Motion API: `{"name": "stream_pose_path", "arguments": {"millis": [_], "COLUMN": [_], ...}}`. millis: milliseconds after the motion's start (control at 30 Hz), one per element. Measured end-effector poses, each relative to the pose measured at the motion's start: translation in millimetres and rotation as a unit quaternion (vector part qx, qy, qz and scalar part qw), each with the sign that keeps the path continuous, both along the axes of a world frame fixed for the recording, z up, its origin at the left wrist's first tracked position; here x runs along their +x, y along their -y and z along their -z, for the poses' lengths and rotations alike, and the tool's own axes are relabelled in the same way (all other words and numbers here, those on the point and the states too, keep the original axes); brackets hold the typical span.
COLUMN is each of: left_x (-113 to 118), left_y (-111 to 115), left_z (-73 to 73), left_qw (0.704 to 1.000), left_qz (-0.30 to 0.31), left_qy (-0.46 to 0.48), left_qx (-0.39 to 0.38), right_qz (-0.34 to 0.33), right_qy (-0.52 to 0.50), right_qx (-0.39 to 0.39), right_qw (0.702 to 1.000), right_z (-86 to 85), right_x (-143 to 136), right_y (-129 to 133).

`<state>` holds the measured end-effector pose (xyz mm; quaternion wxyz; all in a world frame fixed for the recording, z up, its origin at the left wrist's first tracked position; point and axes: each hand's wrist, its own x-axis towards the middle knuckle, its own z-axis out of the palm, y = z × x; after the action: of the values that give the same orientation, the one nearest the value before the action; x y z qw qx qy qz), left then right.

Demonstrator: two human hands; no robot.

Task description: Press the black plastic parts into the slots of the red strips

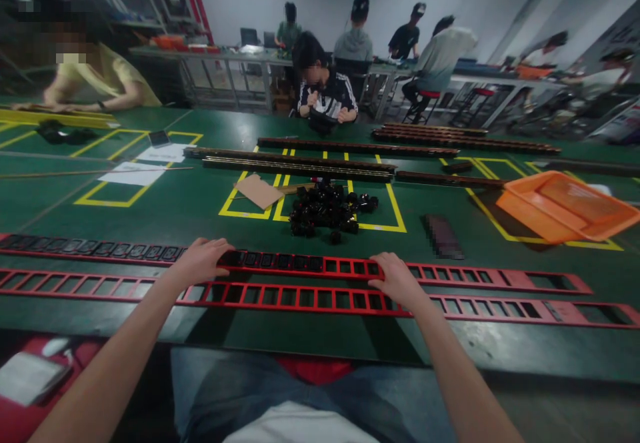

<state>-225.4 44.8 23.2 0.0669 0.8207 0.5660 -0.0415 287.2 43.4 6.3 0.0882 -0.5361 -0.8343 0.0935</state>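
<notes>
A long red slotted rail lies across the table in front of me, its left stretch filled with black square inserts and its right stretch with bare rectangular openings. My left hand is closed over this rail among the inserts, fingers on its far edge and thumb on the near side. Further right, my right hand grips the same rail at the bare openings, thumb and fingers across its width. Nearer to me, a second red slotted rail runs almost parallel, with no inserts visible in it.
Beyond the rails sit a pile of black parts, a cardboard piece, a dark phone-like slab and a tilted orange bin. Long dark rails lie farther back. Several people work around, one seated opposite.
</notes>
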Motion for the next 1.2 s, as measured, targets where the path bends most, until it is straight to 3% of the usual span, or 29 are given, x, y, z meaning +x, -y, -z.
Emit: {"name": "stream_pose_path", "arguments": {"millis": [167, 433, 567, 700, 833, 967, 1067, 1200], "left_x": [-7.3, -35.4, -34.4, 6.5, 84.0, 147.4, 167.5, 169.1], "left_y": [4.9, 1.8, 4.5, 6.7, 5.9, -0.6, -6.7, -9.1], "left_z": [-1.8, 4.1, 5.5, 0.3, -0.8, 8.0, 16.6, 23.6], "left_qw": [1.0, 0.999, 0.998, 0.999, 0.996, 0.989, 0.988, 0.989], "left_qz": [-0.005, -0.05, -0.065, -0.036, 0.038, 0.066, 0.078, 0.066], "left_qy": [-0.002, 0.014, 0.001, 0.012, 0.074, 0.115, 0.12, 0.108], "left_qx": [0.016, 0.015, 0.012, 0.026, 0.044, 0.063, 0.056, 0.08], "right_qz": [0.003, 0.001, 0.008, 0.014, 0.026, 0.032, 0.038, 0.037], "right_qy": [-0.01, -0.016, -0.02, -0.029, -0.044, -0.057, -0.059, -0.052], "right_qx": [-0.012, -0.012, -0.005, -0.001, 0.008, 0.014, 0.01, 0.012], "right_qw": [1.0, 1.0, 1.0, 0.999, 0.999, 0.998, 0.997, 0.998], "right_z": [-0.7, 2.4, 6.2, 8.2, 9.9, 10.6, 11.1, 10.6], "right_x": [-2.9, -30.2, -34.6, -34.0, -35.3, -38.2, -40.0, -45.2], "right_y": [3.0, -3.1, -2.0, -1.4, -0.8, -0.7, -3.5, -11.2]}}
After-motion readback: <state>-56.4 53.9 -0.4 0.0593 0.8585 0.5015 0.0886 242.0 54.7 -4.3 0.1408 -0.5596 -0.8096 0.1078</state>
